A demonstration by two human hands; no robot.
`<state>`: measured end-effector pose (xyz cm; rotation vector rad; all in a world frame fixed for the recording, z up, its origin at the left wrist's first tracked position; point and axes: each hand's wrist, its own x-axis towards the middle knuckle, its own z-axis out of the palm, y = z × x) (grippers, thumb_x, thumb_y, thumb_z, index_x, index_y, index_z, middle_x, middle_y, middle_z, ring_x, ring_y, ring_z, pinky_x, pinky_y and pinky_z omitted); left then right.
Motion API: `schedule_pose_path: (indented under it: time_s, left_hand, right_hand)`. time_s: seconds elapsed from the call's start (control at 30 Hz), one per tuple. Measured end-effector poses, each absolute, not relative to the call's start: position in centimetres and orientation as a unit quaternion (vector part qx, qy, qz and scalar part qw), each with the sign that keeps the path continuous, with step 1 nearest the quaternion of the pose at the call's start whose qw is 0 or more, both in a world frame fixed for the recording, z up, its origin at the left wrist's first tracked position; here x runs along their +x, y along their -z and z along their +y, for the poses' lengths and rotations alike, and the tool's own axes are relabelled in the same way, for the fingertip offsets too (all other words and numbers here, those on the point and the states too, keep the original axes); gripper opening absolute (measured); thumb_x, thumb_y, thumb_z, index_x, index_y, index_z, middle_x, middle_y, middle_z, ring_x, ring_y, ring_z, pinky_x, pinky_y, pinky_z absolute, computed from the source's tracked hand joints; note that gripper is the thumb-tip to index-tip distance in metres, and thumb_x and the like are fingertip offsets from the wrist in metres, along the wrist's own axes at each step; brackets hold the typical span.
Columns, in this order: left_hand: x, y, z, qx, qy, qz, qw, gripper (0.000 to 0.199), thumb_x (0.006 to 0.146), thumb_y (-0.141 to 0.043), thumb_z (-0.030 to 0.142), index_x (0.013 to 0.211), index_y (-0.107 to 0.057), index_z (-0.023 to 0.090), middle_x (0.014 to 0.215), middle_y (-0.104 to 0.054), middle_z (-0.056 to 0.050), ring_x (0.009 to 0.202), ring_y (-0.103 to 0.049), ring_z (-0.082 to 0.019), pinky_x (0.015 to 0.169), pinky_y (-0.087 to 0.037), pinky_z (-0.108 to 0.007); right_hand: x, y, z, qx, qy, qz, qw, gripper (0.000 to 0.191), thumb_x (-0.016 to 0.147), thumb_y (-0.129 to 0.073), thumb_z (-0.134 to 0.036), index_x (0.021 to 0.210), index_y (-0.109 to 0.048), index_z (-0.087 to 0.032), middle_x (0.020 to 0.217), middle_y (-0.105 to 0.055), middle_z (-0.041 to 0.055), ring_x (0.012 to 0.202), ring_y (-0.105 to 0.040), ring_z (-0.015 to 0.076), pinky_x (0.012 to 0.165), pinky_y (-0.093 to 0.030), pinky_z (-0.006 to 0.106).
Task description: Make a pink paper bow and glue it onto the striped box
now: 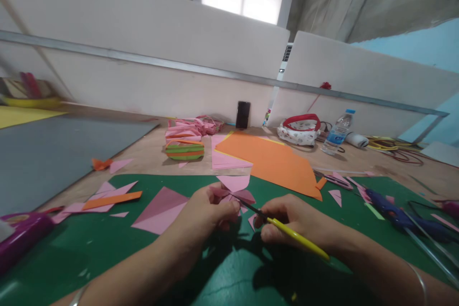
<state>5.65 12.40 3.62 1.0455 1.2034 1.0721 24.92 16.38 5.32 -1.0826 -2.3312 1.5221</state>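
Note:
Folded pink paper (234, 183) with several flaps is pinched in my left hand (211, 208), held above the green mat (229, 267). My right hand (290, 220) is closed on a slim tool with dark metal and a yellow handle (299, 238), which looks like scissors. Its dark tip reaches left to the pink paper, close to my left fingers. Left of my left hand, a creased pink sheet (161, 210) lies on the mat. A small pink scrap (252, 222) shows beside my right fingertips.
Orange sheets (268, 158) lie behind my hands. Farther back are a striped green-orange pouch (184, 150), a phone (243, 114), a white-red pouch (299, 130) and a bottle (337, 133). A blue glue gun (390, 210) lies right, a purple object (25, 239) left.

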Motion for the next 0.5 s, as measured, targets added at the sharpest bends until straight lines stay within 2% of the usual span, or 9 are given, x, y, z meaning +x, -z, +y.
schedule_pose_path:
  time_s: [0.13,0.3,0.5]
  left_hand:
    - [5.54,-3.38,12.52,0.449,-0.456,0.489,0.593,0.019,0.066,-0.065,0.021,0.083,-0.066,0.014,0.062,-0.052,0.002,0.055,-0.042,-0.008,0.051,-0.031,-0.021]
    - [5.55,-3.46,12.55,0.457,-0.459,0.478,0.594,0.017,0.066,-0.066,0.022,0.081,-0.066,0.013,0.063,-0.054,0.001,0.054,-0.041,-0.007,0.050,-0.030,-0.020]
    - [5.68,-3.49,12.50,0.438,-0.465,0.477,0.604,0.018,0.063,-0.069,0.024,0.078,-0.062,0.017,0.060,-0.053,0.004,0.053,-0.044,-0.008,0.052,-0.032,-0.020]
  right_hand:
    - [24.96,-5.43,16.27,-0.362,-0.510,-0.776,0.085,0.041,0.076,-0.065,-0.049,0.091,-0.063,-0.012,0.069,-0.045,-0.0022,0.060,-0.037,0.0090,0.049,-0.028,0.019]
    - [24.89,-5.60,16.14,-0.353,-0.540,-0.760,0.083,0.040,0.077,-0.064,-0.049,0.088,-0.062,-0.011,0.063,-0.040,-0.0046,0.055,-0.030,0.0070,0.047,-0.025,0.019]
    - [25.23,-5.26,16.15,-0.372,-0.511,-0.771,0.084,0.044,0.077,-0.064,-0.050,0.099,-0.063,-0.012,0.072,-0.047,-0.0017,0.061,-0.038,0.0091,0.050,-0.028,0.019]
